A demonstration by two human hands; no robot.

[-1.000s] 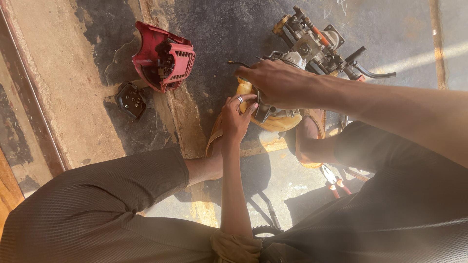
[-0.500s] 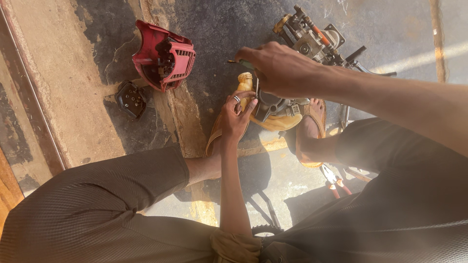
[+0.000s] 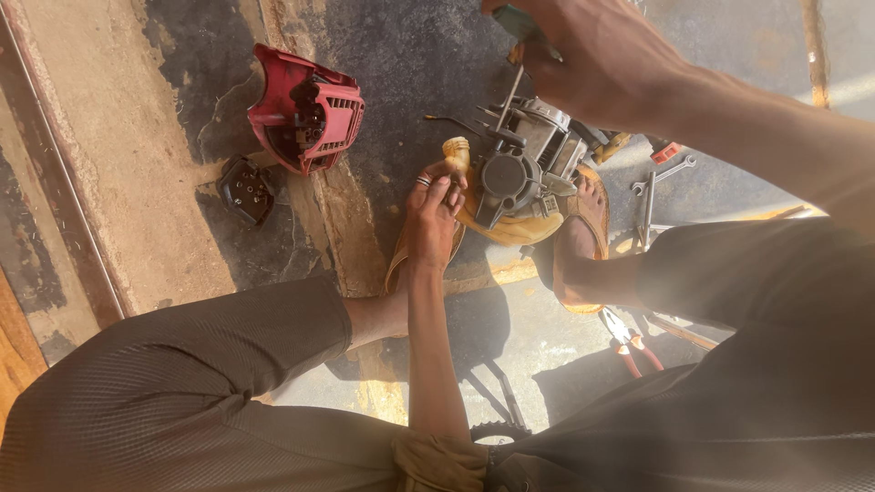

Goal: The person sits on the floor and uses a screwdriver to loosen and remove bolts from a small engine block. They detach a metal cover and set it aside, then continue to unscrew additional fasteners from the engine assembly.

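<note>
A small grey engine [image 3: 524,169] sits on the ground between my feet, resting on a yellow part [image 3: 510,228]. My left hand [image 3: 433,214] presses against its left side, fingers by a tan knob [image 3: 456,150], a ring on one finger. My right hand [image 3: 592,59] is raised above the engine and gripped on a screwdriver [image 3: 510,87], whose thin shaft points down into the engine top. The handle is mostly hidden in my fist.
A red plastic engine cover [image 3: 305,109] lies at the upper left, a small black cover [image 3: 244,189] beside it. Wrenches [image 3: 652,187] lie right of the engine. Red-handled pliers [image 3: 624,339] lie by my right foot [image 3: 579,241]. My knees frame the bottom.
My right hand has lifted off the engine and moved up and right, now holding the screwdriver over it. The engine is uncovered. My left hand stays in place.
</note>
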